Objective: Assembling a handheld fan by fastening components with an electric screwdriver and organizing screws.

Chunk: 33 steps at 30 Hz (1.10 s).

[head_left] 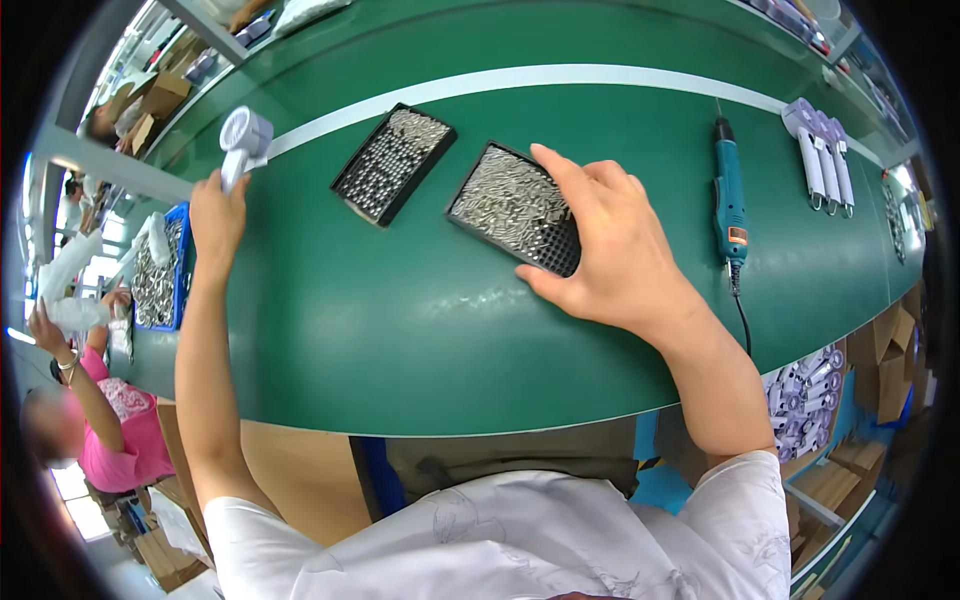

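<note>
My left hand (pixel 217 218) is closed around the handle of a white-and-lavender handheld fan (pixel 243 132), its round head up, at the left of the bench. My right hand (pixel 622 245) grips the right end of a black screw tray (pixel 468 222), with the thumb at its near edge and the fingers at its far edge. Small silvery screws (pixel 510 195) lie heaped over most of this tray, and bare holes show at its lower right. Just left of it, a second black tray (pixel 408 188) carries screws standing in rows.
On the green bench (pixel 400 330), a teal electric screwdriver (pixel 731 195) lies right of my right hand, its cord running nearer. Several similar fans (pixel 825 160) lie at far right. A blue bin (pixel 184 265) of metal parts stands left, near a person in pink (pixel 120 430). More fans (pixel 803 400) fill a container below right.
</note>
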### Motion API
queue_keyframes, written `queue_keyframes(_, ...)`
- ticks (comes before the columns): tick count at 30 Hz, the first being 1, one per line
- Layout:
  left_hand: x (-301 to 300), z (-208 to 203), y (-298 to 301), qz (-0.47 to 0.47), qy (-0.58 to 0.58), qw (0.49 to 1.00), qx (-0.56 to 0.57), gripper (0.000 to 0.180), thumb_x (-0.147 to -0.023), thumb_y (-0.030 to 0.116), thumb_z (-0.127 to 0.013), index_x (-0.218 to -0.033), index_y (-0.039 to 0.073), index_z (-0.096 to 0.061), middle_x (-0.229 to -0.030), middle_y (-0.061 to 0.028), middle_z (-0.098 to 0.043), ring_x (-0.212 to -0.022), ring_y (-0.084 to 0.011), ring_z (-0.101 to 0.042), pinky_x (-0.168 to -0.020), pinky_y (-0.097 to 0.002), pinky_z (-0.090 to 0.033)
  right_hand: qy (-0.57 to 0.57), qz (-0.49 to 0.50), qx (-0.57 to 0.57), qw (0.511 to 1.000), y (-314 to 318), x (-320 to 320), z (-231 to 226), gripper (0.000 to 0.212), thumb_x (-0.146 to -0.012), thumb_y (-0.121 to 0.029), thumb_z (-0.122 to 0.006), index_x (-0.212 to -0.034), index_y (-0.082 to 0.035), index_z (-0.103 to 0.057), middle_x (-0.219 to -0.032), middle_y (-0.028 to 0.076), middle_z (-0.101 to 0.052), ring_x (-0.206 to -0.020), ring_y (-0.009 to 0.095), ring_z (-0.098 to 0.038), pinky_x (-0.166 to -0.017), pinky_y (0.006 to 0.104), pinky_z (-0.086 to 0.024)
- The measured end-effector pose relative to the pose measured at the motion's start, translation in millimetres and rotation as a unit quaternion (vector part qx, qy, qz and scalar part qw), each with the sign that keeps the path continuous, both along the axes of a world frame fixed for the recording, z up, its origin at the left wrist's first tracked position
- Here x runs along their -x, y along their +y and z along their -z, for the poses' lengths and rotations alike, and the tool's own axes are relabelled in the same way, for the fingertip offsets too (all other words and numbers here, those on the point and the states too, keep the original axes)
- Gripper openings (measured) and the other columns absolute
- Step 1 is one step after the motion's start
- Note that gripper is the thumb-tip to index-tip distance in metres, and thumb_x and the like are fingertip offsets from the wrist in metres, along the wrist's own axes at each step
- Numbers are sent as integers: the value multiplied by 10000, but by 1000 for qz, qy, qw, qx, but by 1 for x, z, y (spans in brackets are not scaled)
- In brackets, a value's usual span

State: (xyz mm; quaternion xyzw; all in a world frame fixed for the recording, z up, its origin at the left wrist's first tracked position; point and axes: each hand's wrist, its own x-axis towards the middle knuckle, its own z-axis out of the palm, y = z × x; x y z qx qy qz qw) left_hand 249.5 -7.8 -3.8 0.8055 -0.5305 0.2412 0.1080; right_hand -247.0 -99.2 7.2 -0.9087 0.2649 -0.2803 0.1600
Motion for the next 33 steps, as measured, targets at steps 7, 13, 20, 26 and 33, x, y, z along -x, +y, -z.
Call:
queue_keyframes(7, 31, 16, 97, -98, 22, 995, -8, 450, -948, 318, -734, -1130, -90, -685, -977, -289, -676, -908, -455, -661, -817, -515, -528, -4, -13, 16, 1000, 6, -5, 2, 958, -649, -238, -910, -1462, 8, -466, -1188, 163, -671, -1075, 346, -593, -951, 453, -457)
queue_keyframes(13, 42, 21, 106, -141, 28, 990, 4, 470, -958, 364, -720, -1089, -87, -687, -988, -288, -680, -923, -452, -668, -825, -516, -538, -3, -42, 26, 999, 14, -5, 1, 960, -643, -240, -910, -1458, 14, -471, -1225, 160, -661, -1073, 344, -596, -940, 457, -462)
queue_keyframes(20, 73, 0, 96, -193, 23, 981, -8, 604, -923, 459, -744, -1112, -109, -667, -1031, -292, -677, -992, -455, -656, -861, -504, -539, -8, -50, 46, 998, 13, -6, 4, 964, -642, -244, -909, -1460, 7, -466, -1215, 157, -664, -1087, 349, -597, -931, 458, -458)
queue_keyframes(26, 163, -37, 63, 71, 16, 986, 150, 479, -910, 327, -782, -1165, -64, -674, -950, -198, -685, -903, -374, -658, -802, -453, -530, 17, -58, 24, 998, 18, -3, 6, 940, -640, -250, -908, -1443, 7, -492, -1167, 153, -672, -1063, 342, -599, -937, 443, -463)
queue_keyframes(33, 228, -30, 5, 217, 114, 963, 117, 288, -891, 191, -756, -1090, -12, -716, -758, -129, -672, -690, -308, -659, -659, -420, -537, 41, -52, 9, 998, 20, -4, 2, 973, -625, -256, -908, -1459, 6, -482, -1182, 158, -673, -1065, 343, -602, -947, 443, -468)
